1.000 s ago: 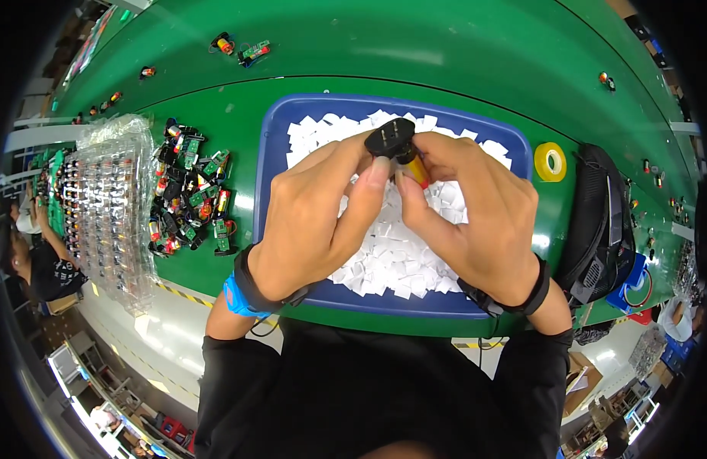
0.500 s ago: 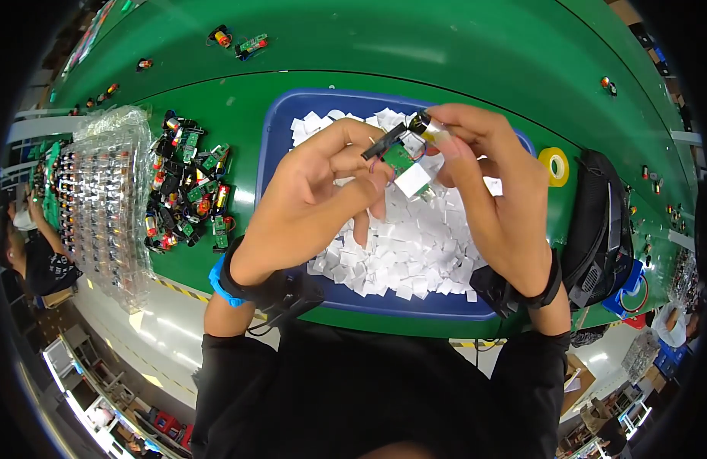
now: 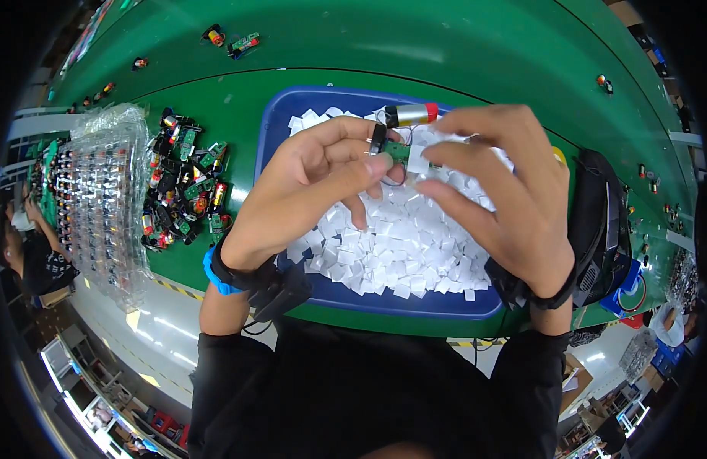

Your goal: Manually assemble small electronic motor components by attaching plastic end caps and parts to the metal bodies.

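My left hand (image 3: pixel 311 176) is closed on a small green circuit board (image 3: pixel 395 151), pinched between thumb and fingers above the tray. Wired to the board are a black part (image 3: pixel 378 141) and a cylindrical battery (image 3: pixel 411 115) with a red end, which sticks out on the far side. A white square piece (image 3: pixel 418 161) lies against the board's right part. Just right of it, my right hand (image 3: pixel 514 187) has its thumb and fingers apart; whether a fingertip touches the board is unclear. Below both hands, a blue tray (image 3: pixel 268 138) holds many white paper squares (image 3: pixel 399 252).
A heap of similar board-and-battery assemblies (image 3: pixel 186 183) lies left of the tray, beside stacked clear plastic trays (image 3: pixel 105 206). On the right are a black bag (image 3: pixel 594 222) and partly hidden yellow tape (image 3: pixel 560 156). Loose assemblies (image 3: pixel 243 46) lie farther back. Another person (image 3: pixel 43 252) is at far left.
My right hand has let go of the battery and moved right, its fingers spreading. The battery now lies sideways with its red end showing. My left hand keeps the board, which has turned slightly.
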### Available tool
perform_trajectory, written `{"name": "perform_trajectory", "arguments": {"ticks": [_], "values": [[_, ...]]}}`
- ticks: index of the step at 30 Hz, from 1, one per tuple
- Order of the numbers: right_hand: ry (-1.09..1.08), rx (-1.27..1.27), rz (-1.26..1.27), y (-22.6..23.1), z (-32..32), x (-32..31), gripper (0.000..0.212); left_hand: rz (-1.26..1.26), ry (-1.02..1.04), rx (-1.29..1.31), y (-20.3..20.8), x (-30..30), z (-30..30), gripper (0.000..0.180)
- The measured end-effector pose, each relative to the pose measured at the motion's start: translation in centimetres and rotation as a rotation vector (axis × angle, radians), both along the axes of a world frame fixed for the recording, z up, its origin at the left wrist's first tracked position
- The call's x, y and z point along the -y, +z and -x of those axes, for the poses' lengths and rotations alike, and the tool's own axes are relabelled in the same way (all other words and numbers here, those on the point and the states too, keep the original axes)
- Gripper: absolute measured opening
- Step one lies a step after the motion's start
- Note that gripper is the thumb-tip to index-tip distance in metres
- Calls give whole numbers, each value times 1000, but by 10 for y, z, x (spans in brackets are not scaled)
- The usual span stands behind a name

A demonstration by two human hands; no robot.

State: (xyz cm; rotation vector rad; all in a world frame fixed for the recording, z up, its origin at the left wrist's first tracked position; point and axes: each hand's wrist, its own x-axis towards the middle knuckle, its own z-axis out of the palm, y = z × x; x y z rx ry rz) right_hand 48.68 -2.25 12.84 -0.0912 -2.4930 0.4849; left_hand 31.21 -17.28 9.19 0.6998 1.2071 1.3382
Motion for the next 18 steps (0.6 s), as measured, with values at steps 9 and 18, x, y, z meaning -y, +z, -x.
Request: {"name": "perform_trajectory", "arguments": {"ticks": [9, 18], "values": [[18, -8, -75, -16, -1, 2, 26, 57, -15, 64, 6, -2, 1, 31], [-183, 114, 709, -14, 0, 6, 15, -60, 127, -324, 0, 0, -14, 33]]}}
